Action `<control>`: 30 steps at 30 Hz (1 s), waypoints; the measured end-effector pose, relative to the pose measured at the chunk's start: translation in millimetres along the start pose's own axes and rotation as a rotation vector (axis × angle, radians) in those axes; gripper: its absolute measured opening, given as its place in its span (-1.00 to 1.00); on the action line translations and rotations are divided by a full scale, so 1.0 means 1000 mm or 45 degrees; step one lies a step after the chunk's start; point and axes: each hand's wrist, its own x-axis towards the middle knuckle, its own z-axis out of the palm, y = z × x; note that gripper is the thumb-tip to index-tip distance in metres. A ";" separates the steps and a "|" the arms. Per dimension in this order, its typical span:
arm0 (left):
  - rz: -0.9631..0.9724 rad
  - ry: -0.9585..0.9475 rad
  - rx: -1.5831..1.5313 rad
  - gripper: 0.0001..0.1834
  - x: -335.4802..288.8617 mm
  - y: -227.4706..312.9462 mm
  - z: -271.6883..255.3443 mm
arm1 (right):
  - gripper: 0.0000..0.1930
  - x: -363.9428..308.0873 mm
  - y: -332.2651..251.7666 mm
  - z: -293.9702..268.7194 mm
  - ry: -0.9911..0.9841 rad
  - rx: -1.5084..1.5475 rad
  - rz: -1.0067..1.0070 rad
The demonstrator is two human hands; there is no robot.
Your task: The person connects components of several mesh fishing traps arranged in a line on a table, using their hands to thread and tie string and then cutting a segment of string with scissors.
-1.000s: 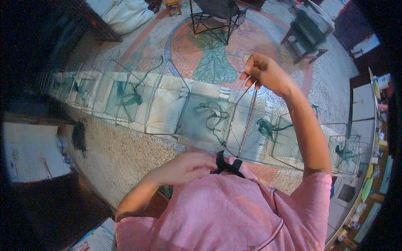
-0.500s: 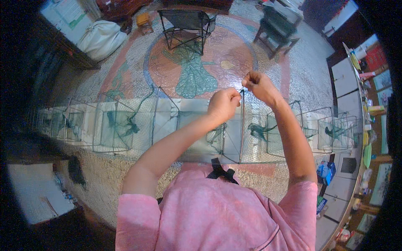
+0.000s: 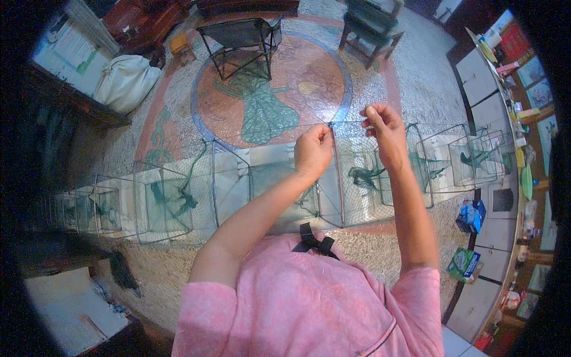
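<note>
One left hand (image 3: 313, 153) pinches the upper edge of one long, green, wire-framed mesh net (image 3: 364, 177); one right hand (image 3: 386, 132) curls, hold unclear.

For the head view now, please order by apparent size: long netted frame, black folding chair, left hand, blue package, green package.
1. Long netted frame
2. Black folding chair
3. Left hand
4. Blue package and green package: too alike to rank
</note>
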 end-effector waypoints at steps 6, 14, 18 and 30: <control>0.057 0.051 -0.170 -0.90 0.002 -0.021 0.004 | -0.81 -0.052 -0.014 -0.013 0.076 0.082 0.100; 0.021 0.015 -0.259 -0.89 0.002 -0.031 0.003 | -0.83 -0.142 -0.041 -0.027 0.046 0.059 0.110; -0.073 -0.141 -0.204 -0.85 -0.001 -0.012 -0.020 | -0.83 -0.179 -0.031 -0.027 -0.124 0.057 0.152; -0.148 -0.539 -0.170 -0.89 -0.036 0.033 -0.089 | -0.75 -0.254 0.100 0.004 -0.624 -0.324 0.596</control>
